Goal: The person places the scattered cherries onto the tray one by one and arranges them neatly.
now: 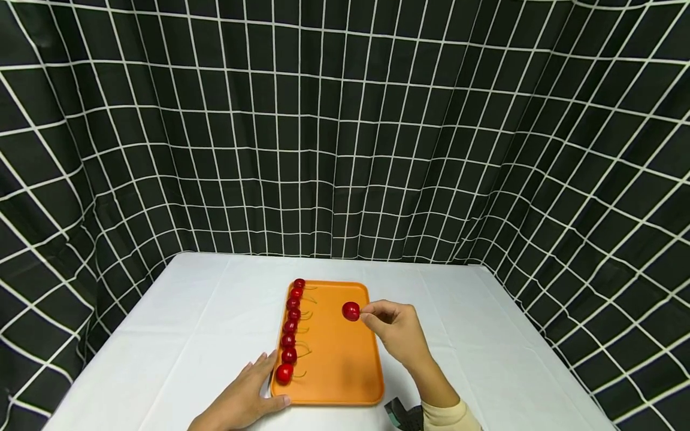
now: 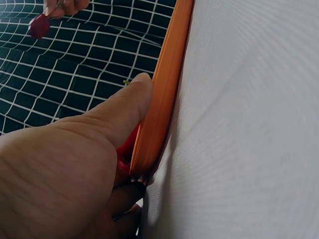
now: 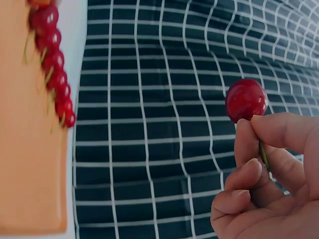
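Observation:
An orange tray point(image 1: 345, 365) lies on the white table, with a row of several red cherries point(image 1: 288, 340) along its left side, their stems pointing right. My left hand point(image 1: 242, 392) holds the tray's near left corner, fingers at the left edge and thumb on the near rim. In the left wrist view, the thumb point(image 2: 124, 102) lies against the tray's rim point(image 2: 162, 94). My right hand point(image 1: 399, 332) pinches another cherry point(image 1: 351, 310) by its stem, above the tray's far right part. The right wrist view shows this cherry point(image 3: 246, 100) just beyond the thumb and forefinger.
A white cloth point(image 1: 162, 335) covers the table around the tray. Black curtains with a white grid point(image 1: 323, 149) stand behind and on both sides. A dark strap point(image 1: 404, 414) shows at the right wrist, beside a cream sleeve point(image 1: 450, 417).

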Available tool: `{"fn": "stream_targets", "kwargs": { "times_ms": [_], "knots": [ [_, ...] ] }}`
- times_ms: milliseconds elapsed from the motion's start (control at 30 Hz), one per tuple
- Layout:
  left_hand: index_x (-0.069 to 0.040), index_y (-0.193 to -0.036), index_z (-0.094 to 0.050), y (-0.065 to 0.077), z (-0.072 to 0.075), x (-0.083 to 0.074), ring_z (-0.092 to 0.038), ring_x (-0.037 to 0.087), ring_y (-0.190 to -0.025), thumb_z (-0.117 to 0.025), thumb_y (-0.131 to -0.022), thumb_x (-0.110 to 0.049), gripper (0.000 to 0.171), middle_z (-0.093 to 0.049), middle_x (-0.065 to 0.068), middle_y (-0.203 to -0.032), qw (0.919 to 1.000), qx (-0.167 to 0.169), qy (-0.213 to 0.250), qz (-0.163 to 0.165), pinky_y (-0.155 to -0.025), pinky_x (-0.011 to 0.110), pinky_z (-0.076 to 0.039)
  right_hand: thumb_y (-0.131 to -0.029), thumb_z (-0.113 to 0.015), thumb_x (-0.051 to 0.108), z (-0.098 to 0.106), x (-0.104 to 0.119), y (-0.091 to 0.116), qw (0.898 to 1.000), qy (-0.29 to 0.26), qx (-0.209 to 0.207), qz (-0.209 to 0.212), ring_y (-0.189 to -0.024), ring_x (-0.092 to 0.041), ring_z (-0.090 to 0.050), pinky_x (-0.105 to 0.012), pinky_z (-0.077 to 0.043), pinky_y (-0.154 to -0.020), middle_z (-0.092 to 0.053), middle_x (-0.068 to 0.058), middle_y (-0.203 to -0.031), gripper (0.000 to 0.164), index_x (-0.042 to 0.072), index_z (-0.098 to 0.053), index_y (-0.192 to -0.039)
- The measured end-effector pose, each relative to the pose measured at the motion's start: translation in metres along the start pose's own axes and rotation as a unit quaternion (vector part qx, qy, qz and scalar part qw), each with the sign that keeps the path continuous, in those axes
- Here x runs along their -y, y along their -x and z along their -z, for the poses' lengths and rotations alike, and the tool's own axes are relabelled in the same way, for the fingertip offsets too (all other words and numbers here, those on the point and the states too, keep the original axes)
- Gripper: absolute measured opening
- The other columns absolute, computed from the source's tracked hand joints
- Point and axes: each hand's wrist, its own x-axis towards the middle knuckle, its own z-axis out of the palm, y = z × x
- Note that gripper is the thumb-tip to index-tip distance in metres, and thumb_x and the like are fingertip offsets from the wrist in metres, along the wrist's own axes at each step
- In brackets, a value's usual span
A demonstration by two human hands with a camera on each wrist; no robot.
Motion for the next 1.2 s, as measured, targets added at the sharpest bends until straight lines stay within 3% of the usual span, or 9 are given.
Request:
{"fn": "stream_targets", "kwargs": {
  "times_ms": [167,267,500,833,1000,1200],
  "knots": [
    [0.005,-0.146,-0.034,0.001,-0.001,0.002,-0.021,0.043,-0.139,-0.075,-0.075,-0.057,0.103,-0.032,0.023,-0.15,1.0,0.001,-0.002,0.008,-0.111,0.059,-0.008,-0.087,-0.071,0.001,-0.02,0.003,0.004,1.0,-0.005,0.024,0.01,-0.053,-0.009,-0.041,-0.018,-0.033,-0.048,-0.058,-0.004,-0.065,0.006,-0.006,-0.072,-0.086],
    [0.004,-0.147,-0.034,0.001,-0.001,0.002,-0.021,0.042,-0.139,-0.075,-0.075,-0.058,0.103,-0.032,0.023,-0.15,0.9999,0.0,-0.004,0.011,-0.112,0.058,-0.009,-0.087,-0.072,0.003,-0.035,0.005,0.008,0.999,-0.01,0.027,0.017,-0.052,-0.008,-0.038,-0.017,-0.031,-0.047,-0.06,0.0,-0.066,0.003,0.001,-0.074,-0.085],
    [0.004,-0.147,-0.032,0.003,0.0,0.001,-0.021,0.043,-0.139,-0.075,-0.075,-0.057,0.104,-0.031,0.027,-0.149,0.9999,0.002,-0.005,0.013,-0.111,0.06,-0.009,-0.085,-0.073,0.005,-0.067,-0.005,0.016,0.998,0.017,0.046,0.03,-0.07,-0.013,-0.047,-0.024,-0.04,-0.064,-0.068,0.007,-0.078,0.007,0.011,-0.076,-0.082],
    [0.002,-0.147,-0.035,0.005,0.003,0.0,-0.021,0.044,-0.139,-0.076,-0.074,-0.058,0.103,-0.031,0.024,-0.15,0.9999,0.002,-0.011,-0.003,-0.11,0.061,-0.01,-0.082,-0.076,0.006,-0.096,-0.027,0.029,0.987,0.063,0.141,0.036,-0.074,-0.009,-0.051,-0.028,-0.046,-0.071,-0.07,0.009,-0.082,0.007,0.012,-0.079,-0.082],
    [0.001,-0.148,-0.033,0.004,0.004,0.002,-0.02,0.044,-0.139,-0.076,-0.072,-0.058,0.105,-0.029,0.023,-0.151,0.9998,0.008,-0.012,-0.01,-0.11,0.062,-0.009,-0.081,-0.079,0.012,-0.104,-0.033,0.032,0.98,0.109,0.168,0.015,-0.066,-0.006,-0.044,-0.022,-0.041,-0.059,-0.065,0.018,-0.075,0.007,0.018,-0.08,-0.082],
    [-0.003,-0.15,-0.031,0.001,0.004,0.003,-0.019,0.041,-0.141,-0.077,-0.071,-0.059,0.108,-0.028,0.019,-0.153,0.9999,0.007,-0.011,0.009,-0.11,0.061,-0.009,-0.083,-0.077,0.01,-0.106,-0.037,0.034,0.966,0.145,0.214,0.011,-0.059,-0.005,-0.039,-0.018,-0.036,-0.047,-0.061,0.02,-0.07,0.007,0.016,-0.08,-0.085]
  ]
}}
